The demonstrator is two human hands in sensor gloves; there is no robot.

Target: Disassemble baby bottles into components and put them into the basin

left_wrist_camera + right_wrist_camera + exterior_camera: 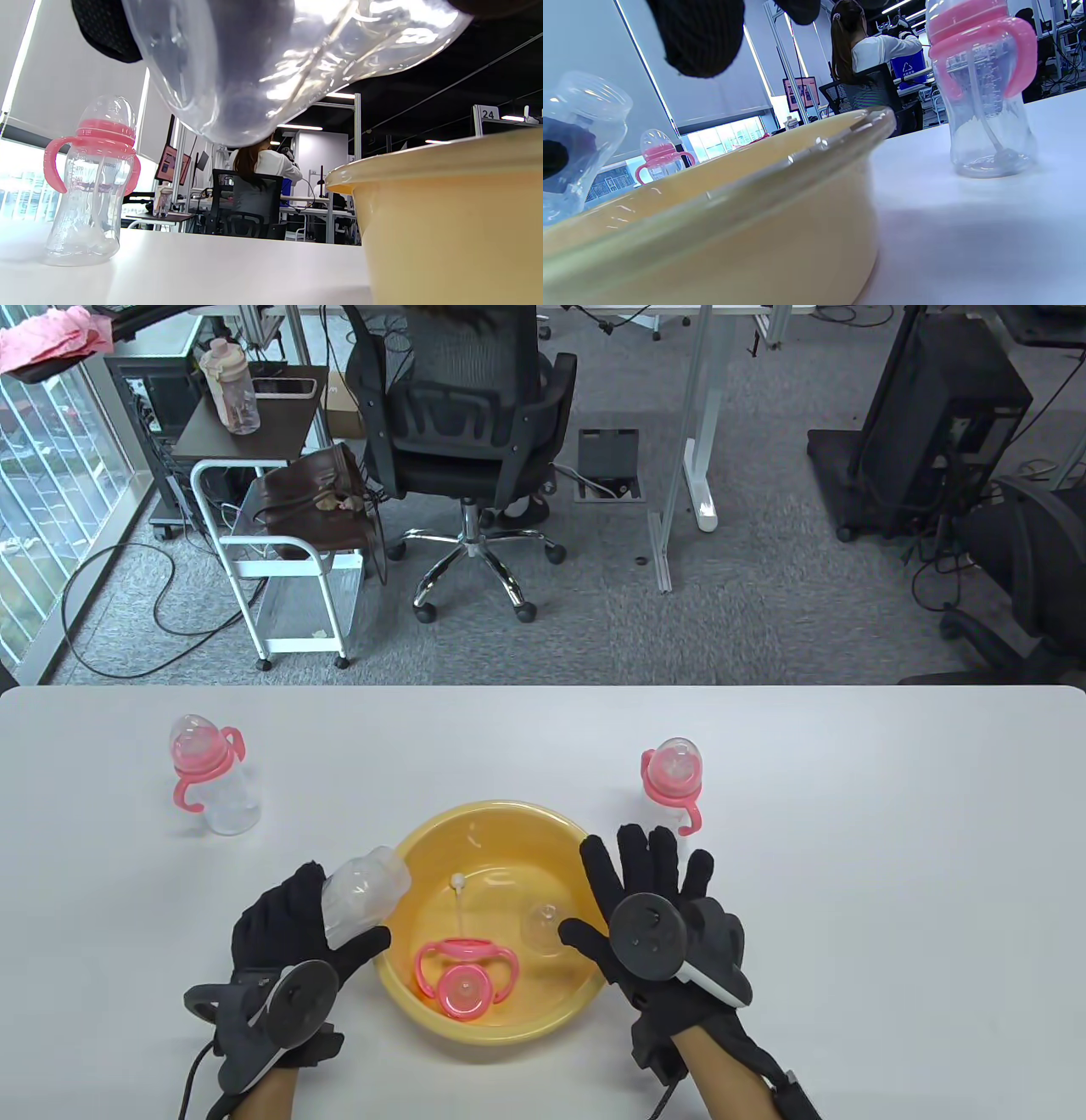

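Table view looks down; both wrist views sit low, sharing the yellow basin (492, 823) rim.

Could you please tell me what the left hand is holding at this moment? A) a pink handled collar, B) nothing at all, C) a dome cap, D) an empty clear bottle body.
D: in the table view the left hand grips a clear bottle body with no collar on it, at the left rim of the yellow basin, while the pink handled collar and clear dome cap already lie inside the basin.
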